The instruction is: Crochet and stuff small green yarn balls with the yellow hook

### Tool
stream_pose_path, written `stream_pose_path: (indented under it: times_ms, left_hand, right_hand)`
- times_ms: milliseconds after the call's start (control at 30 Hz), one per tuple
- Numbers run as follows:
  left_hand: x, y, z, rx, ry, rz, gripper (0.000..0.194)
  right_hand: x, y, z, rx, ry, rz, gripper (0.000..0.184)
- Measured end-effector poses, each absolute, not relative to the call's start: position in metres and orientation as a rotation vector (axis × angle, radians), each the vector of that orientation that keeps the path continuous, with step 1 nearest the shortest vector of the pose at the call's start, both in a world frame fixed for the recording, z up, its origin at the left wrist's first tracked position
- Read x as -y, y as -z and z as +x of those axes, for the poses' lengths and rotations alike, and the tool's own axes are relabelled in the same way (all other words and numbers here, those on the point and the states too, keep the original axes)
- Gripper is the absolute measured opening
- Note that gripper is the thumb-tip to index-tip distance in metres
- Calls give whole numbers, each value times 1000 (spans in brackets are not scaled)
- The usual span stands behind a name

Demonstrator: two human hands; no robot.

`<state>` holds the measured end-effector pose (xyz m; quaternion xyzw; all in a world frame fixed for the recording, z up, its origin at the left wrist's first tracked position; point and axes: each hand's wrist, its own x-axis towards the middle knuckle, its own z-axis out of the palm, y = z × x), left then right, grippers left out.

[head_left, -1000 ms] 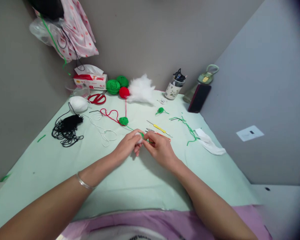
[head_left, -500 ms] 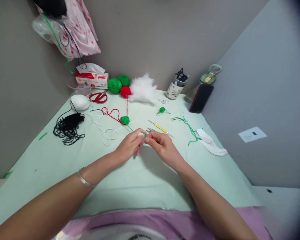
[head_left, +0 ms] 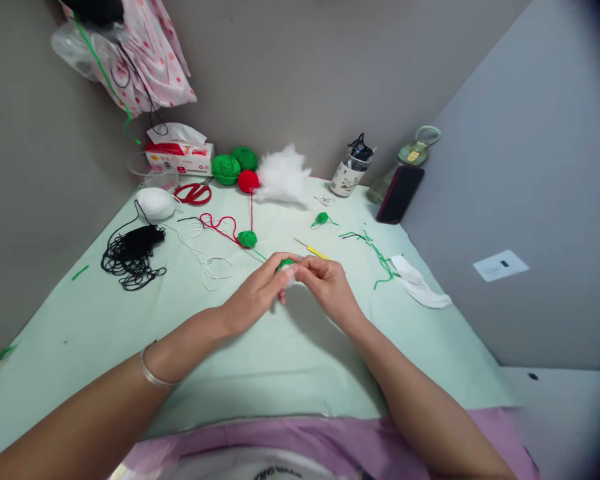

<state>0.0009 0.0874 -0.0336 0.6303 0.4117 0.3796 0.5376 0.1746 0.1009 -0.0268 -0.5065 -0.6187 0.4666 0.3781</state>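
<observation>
My left hand (head_left: 257,291) is closed around a small green and white yarn piece (head_left: 287,265), held just above the table. My right hand (head_left: 326,283) meets it from the right, thumb and fingertips pinched at the piece's edge; fingers hide much of it. A thin green strand runs from the hands to a small green yarn ball (head_left: 247,239). Just behind my right hand lies a yellow-handled crochet hook (head_left: 317,252), partly covered. Red yarn (head_left: 223,229) loops beside the small green ball.
At the back stand a tissue box (head_left: 180,159), red scissors (head_left: 194,194), green balls (head_left: 226,170), a red ball (head_left: 249,181), white stuffing (head_left: 283,177), a pen cup (head_left: 350,175) and a phone (head_left: 401,193). Black yarn (head_left: 135,257) lies left, green scraps (head_left: 377,253) right.
The small piece has turned in my fingers, with green now on top and white below. Both hands stay together on it. The whole view has shifted slightly.
</observation>
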Motion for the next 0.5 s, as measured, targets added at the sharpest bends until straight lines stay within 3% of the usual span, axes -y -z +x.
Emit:
stream_pose_path:
  times_ms: [500]
  left_hand:
    - [-100, 46, 8, -1118, -1039, 1332, 18]
  right_hand:
    - [-90, 28, 162, 1642, -1219, -1282, 29]
